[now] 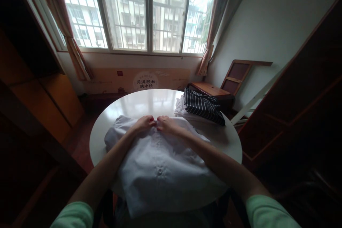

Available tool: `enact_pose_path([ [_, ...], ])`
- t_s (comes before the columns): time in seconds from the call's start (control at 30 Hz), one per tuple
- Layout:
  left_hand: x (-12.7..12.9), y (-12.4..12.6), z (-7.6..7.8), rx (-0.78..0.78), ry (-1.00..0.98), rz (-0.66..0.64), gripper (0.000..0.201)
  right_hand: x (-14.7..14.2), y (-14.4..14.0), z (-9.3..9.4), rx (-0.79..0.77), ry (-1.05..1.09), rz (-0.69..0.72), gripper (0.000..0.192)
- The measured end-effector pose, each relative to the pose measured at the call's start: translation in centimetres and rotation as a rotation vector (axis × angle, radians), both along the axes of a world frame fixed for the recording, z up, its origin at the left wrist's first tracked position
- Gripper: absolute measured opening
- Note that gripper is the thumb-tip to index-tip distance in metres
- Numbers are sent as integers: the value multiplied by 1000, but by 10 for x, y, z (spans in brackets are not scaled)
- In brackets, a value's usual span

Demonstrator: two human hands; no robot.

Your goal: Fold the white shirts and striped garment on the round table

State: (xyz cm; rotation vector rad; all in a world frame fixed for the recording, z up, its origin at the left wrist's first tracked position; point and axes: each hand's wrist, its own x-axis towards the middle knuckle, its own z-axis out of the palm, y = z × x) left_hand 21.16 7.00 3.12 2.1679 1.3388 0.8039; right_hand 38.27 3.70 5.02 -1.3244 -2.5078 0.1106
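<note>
A white button-up shirt [144, 164] lies spread over the near half of a round white table [98, 131], its lower edge hanging over the front. A button placket runs down its middle. My left hand [145, 123] is closed, pinching the shirt at the top of the placket. Just beside it, my right hand [166, 124] is closed on the same spot from the other side. The fingertips of both hands nearly meet. What exactly sits between the fingers is too small to make out.
Folded clothes lie at the table's right rear, a black striped garment [204, 107] on top of white cloth [180, 105]. Behind them stands a wooden side table [211, 88]. A printed cardboard panel [112, 80] leans under the window. A dark wooden panel [283, 114] rises at right.
</note>
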Motion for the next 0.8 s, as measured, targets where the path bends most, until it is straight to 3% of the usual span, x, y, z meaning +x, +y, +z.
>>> enact_pose_path([
  [0.1,0,-6,-6,13,11,22,22,-4,-6,-17,79,14,-76,16],
  [0.2,1,-12,-3,-6,-9,-38,22,-1,-10,-29,144,70,-112,12],
  [0.33,-8,-14,5,-26,10,-111,28,3,-13,-38,251,66,-4,8],
  [0.43,-18,-17,11,-140,144,-153,39,3,-17,-38,319,45,103,10],
  [0.5,-18,-22,14,-154,262,-133,31,2,-21,-35,338,53,154,10],
  [0.57,-13,-27,17,-17,366,-97,15,3,-24,-31,329,95,156,6],
  [0.67,6,-39,21,299,457,-88,9,9,-20,-23,288,247,-8,11],
  [0.8,38,-64,18,509,534,-277,8,32,-1,-17,293,437,-294,22],
])
